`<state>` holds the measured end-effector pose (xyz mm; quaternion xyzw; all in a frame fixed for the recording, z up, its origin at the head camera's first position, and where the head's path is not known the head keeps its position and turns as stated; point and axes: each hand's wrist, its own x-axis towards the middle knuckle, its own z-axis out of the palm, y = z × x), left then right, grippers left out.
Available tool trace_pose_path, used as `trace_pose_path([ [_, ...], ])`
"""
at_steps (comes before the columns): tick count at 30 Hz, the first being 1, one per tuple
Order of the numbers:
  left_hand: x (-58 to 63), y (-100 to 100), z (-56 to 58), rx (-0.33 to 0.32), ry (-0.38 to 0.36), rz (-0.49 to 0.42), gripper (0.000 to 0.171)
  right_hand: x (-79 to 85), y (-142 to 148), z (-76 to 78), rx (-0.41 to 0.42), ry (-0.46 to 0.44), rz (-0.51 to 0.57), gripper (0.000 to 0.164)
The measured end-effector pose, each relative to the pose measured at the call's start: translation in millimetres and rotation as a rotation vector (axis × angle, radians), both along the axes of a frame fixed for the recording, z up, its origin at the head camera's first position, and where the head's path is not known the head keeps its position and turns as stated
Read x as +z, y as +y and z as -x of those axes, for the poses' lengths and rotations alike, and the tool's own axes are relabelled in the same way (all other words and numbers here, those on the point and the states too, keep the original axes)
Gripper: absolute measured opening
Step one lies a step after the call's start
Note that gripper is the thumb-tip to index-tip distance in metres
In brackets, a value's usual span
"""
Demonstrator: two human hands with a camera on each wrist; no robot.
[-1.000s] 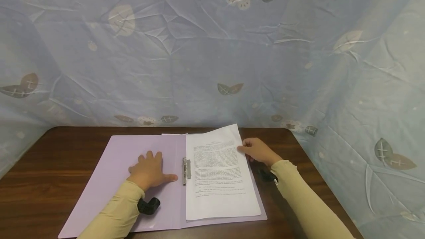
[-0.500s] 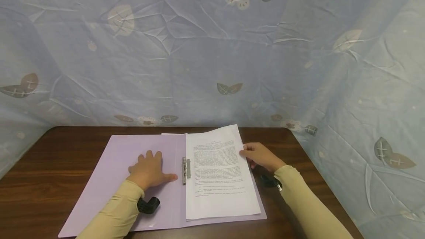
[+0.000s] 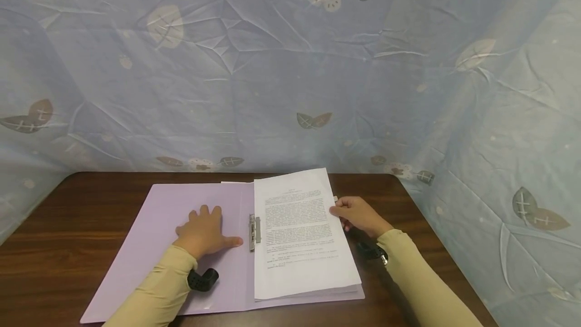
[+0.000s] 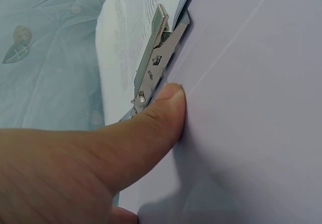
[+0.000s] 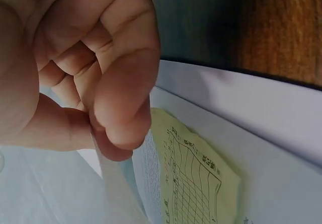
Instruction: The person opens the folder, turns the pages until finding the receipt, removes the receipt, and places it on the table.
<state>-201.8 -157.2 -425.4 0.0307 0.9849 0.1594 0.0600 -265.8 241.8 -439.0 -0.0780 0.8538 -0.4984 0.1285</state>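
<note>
Printed sheet (image 3: 297, 236) | left of right hand (image 3: 359, 214), edge pinched | left hand (image 3: 202, 233) spread on folder (image 3: 174, 198)

Print (image 3: 295, 211) on top sheet (image 3: 303, 236) illegibly small

Folder (image 3: 232, 276) on table (image 3: 91, 226); papers (image 3: 301, 238) on right half; clip (image 3: 252, 232) at their left; curtain (image 3: 272, 85) behind

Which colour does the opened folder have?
The folder is light purple; this shows best in the head view.
</note>
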Motion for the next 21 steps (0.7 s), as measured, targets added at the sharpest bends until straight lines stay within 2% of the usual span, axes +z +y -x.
trace_pose_path([
  [6,1.8,-2.1,0.0,-0.03,0.003,0.011,0.096,-1.6,1.1,-1.2,-0.008,-0.004,0.027,0.02],
  [12,4.9,-9.1,3.3,-0.128,0.024,0.03,0.07,-1.3,8.0,0.3,-0.052,0.001,0.041,0.019],
  [14,5.9,-12.1,5.3,-0.145,0.021,0.025,0.066,-1.6,12.1,0.9,-0.064,-0.004,0.031,0.019],
  [17,7.0,-17.1,8.1,-0.149,0.016,0.019,0.067,-3.3,18.8,2.4,-0.082,-0.004,0.009,0.02],
  [21,8.7,-24.3,10.4,-0.11,-0.013,0.007,0.073,-6.4,27.5,4.2,-0.113,0.004,-0.012,0.022],
])
